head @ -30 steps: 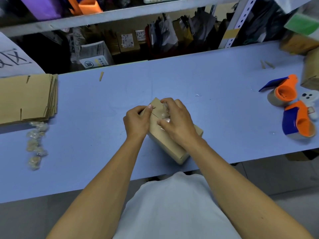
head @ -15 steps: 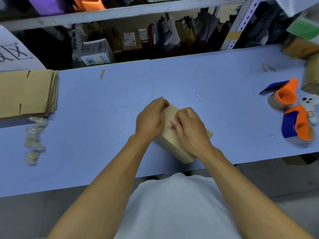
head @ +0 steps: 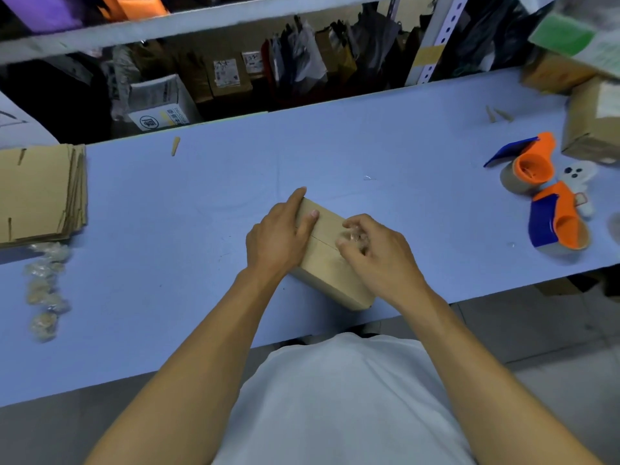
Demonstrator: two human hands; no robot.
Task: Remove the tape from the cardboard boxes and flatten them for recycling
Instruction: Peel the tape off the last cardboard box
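My left hand [head: 278, 234] lies with fingers straight against the cardboard box's [head: 330, 263] left side, thumb on top | my right hand [head: 375, 251] pinches a crumpled wad of clear tape [head: 355, 234] over the top seam | box sits by the table's [head: 201, 196] near edge, middle | flattened cardboard stack [head: 40, 193] at left edge | tape dispensers [head: 533, 162] toward right edge

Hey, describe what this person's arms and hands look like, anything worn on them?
Both forearms are bare up to the frame edge, with no sleeves in view. The left hand and right hand wear no gloves, and no rings, watch or bands show. A white shirt covers the torso below.
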